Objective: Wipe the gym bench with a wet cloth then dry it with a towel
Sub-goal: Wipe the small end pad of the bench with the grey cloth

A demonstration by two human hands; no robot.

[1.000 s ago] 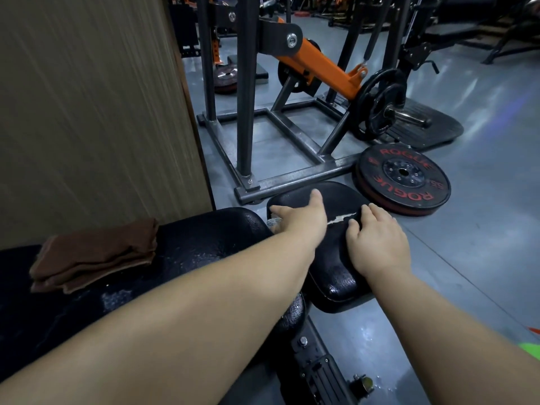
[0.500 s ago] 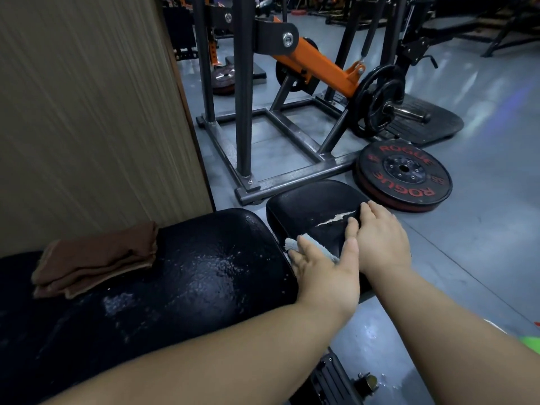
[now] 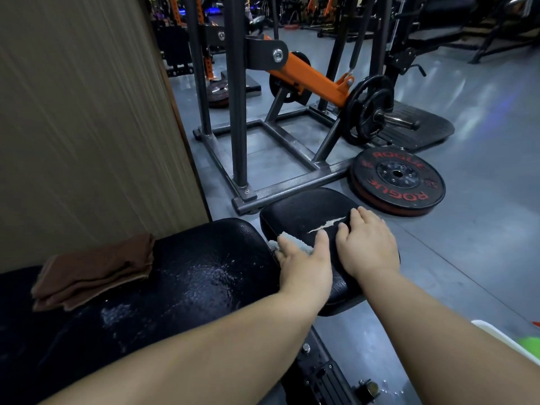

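Observation:
The black gym bench has a long pad (image 3: 187,276), glistening wet in the middle, and a smaller seat pad (image 3: 304,211) with a pale tear across it. My left hand (image 3: 305,266) presses a light grey wet cloth (image 3: 292,241) flat onto the near left part of the seat pad; only the cloth's far edge shows past my fingers. My right hand (image 3: 366,244) lies flat on the seat pad just right of the left hand, fingers straight. A folded brown towel (image 3: 93,268) rests on the long pad at the left.
A wood-grain wall panel (image 3: 87,112) rises behind the bench on the left. A steel and orange machine frame (image 3: 280,171) stands just beyond the seat pad, with a Rogue weight plate (image 3: 397,179) flat on the grey floor to its right. A green and white object (image 3: 526,343) sits at the right edge.
My left hand slid the cloth back from the far middle of the seat pad to its near left edge, then moved slightly forward. The right hand stayed on the pad.

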